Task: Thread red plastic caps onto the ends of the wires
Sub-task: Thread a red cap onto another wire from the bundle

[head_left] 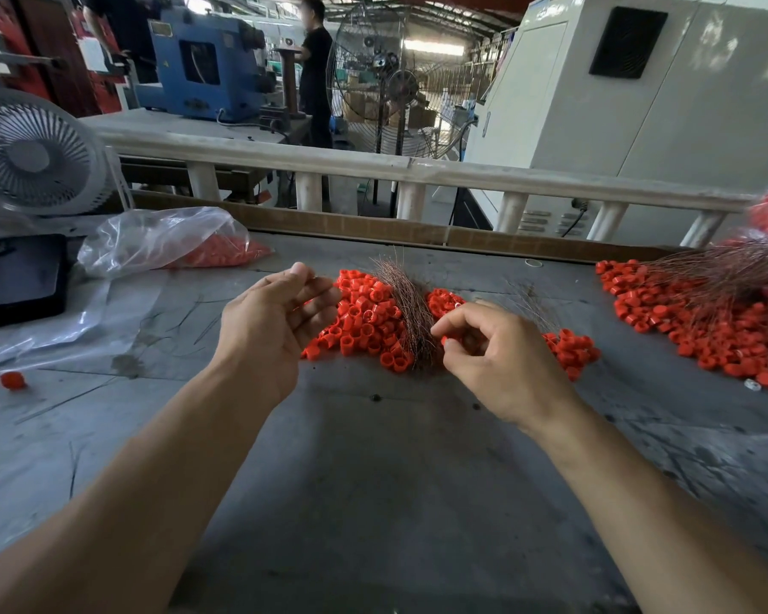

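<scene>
**Small caps, springy wire: grip close to the tip**

Your left hand (276,321) is up over the near-left edge of the cap pile, thumb and forefinger pressed together at the top. Looks like a single thin wire is pinched there, but it's too fine to be sure. Other fingers hang loosely curled. Your right hand (497,352) sits just right of the wire bundle (406,312), fingers curled in, tips pinching one red cap (445,341).

The bundle lies across the middle of the loose red caps (364,321), on the grey table (373,471). A second heap, caps w/ wires already in, is far right (701,321). A bag of more caps (169,241) is at back left; one stray cap (13,380) sits near the left edge.

Handling, my read: caps are light, hard, smooth plastic, so they'll squirt out if you squeeze the rim too hard. Hold by the side wall, opening toward the wire. Wires are thin and springy, prob. bend if held far back, so pinch close to the tip. Ends may prick.
</scene>
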Available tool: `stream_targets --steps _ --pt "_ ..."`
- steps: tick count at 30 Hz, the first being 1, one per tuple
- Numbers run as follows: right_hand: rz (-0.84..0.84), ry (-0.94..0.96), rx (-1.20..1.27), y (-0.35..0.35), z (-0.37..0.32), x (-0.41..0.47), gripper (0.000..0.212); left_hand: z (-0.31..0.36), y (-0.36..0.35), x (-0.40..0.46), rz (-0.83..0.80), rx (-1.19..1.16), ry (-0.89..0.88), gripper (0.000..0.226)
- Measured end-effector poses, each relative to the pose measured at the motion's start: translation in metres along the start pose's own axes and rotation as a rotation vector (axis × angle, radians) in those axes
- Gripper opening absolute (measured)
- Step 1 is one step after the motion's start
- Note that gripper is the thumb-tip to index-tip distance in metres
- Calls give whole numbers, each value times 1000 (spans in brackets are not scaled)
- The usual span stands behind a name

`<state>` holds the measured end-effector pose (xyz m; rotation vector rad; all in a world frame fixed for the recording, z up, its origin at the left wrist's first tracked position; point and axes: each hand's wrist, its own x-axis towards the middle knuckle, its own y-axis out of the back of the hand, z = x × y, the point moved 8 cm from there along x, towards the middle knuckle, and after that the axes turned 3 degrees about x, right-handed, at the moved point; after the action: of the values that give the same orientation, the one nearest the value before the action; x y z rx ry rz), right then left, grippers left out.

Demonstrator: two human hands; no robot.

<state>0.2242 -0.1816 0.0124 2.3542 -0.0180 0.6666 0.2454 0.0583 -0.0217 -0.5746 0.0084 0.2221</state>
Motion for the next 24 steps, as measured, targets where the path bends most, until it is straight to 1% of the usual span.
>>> stream_targets --steps 7,10,12,14,16,19,22,24 --pt "0 17 5 1 1 1 21 -1 0 1 -13 -13 43 14" --pt "69 32 -32 10 3 5 18 0 3 0 22 -6 25 15" --pt "160 27 -111 22 9 8 15 4 5 0 62 33 -19 11" --pt "290 -61 -220 43 20 10 11 8 6 -2 85 131 -68 10" --pt "358 -212 -354 65 37 10 10 9 3 -6 88 255 -102 10" --pt "316 -438 -418 88 63 7 11 13 -1 -9 101 466 -182 13" --pt "273 -576 -483 97 80 2 25 15 -4 -10 104 576 -227 16" --pt "243 -649 -395 97 94 -1 30 14 -2 -9 115 613 -230 17"
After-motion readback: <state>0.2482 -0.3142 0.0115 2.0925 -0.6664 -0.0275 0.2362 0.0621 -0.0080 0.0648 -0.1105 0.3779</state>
